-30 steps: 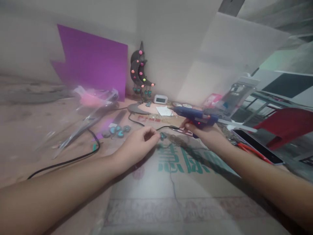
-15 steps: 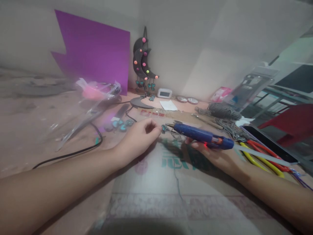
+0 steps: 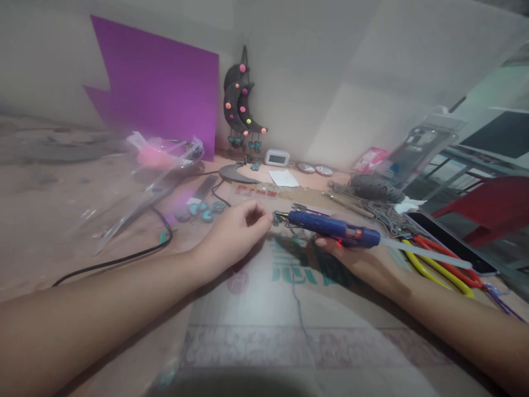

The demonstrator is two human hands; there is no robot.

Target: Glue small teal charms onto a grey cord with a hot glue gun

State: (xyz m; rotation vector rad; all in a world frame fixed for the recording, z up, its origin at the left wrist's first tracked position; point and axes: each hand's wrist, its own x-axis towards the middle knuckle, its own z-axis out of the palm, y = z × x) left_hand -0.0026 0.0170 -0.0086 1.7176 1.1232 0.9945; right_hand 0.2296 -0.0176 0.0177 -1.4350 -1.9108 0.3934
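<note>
My right hand [image 3: 355, 259] grips a blue hot glue gun [image 3: 330, 226], its red light lit and a pale glue stick [image 3: 430, 253] poking out of the back. The gun's nozzle points left, right at a small teal and grey heart-shaped charm [image 3: 276, 218]. My left hand [image 3: 243, 231] pinches that charm between thumb and fingertip, partly hiding it. A thin thread [image 3: 298, 303] trails over the printed cardboard [image 3: 248, 309] below. Left of my left hand lie several similar teal pieces [image 3: 202, 211].
Behind stand a hanging moon ornament [image 3: 243, 105], a grey crescent [image 3: 237, 173], a small digital clock [image 3: 276, 158] and a purple sheet [image 3: 165, 94]. At right are grey yarn [image 3: 376, 188], red-handled pliers [image 3: 446, 256], yellow handles [image 3: 438, 270] and a phone [image 3: 446, 240]. Clear plastic [image 3: 136, 204] and a black cord [image 3: 111, 274] lie left.
My right hand has brought the glue gun down from farther back, and its nozzle has moved left to the charm. My left hand keeps its pinch, almost still.
</note>
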